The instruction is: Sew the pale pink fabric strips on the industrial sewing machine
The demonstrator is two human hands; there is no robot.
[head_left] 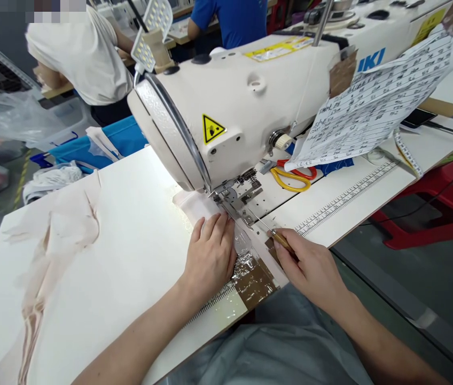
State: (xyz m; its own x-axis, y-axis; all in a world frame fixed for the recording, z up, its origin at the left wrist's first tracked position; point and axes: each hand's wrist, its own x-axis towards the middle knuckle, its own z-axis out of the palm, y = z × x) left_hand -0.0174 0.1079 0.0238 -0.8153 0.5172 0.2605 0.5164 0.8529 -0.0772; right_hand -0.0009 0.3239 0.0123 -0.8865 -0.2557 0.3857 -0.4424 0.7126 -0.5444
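My left hand (210,251) lies flat on a pale pink fabric piece (196,206), its fingertips just short of the sewing machine's presser foot (220,195). In my right hand (309,264) is an awl (282,240) with a wooden handle. Its thin metal tip points at the metal attachment (246,216) in front of the needle area. A pale fabric strip (268,262) runs from that attachment toward the table's front edge, between my hands. The white sewing machine (226,107) stands over the work; my fingers hide part of the fabric.
Yellow-handled scissors (290,181) lie behind the needle area. A written paper sheet (374,107) hangs off the machine arm. More pale fabric (50,235) spreads over the table's left side. A red stool (430,203) stands at right. Two people sit beyond the machine.
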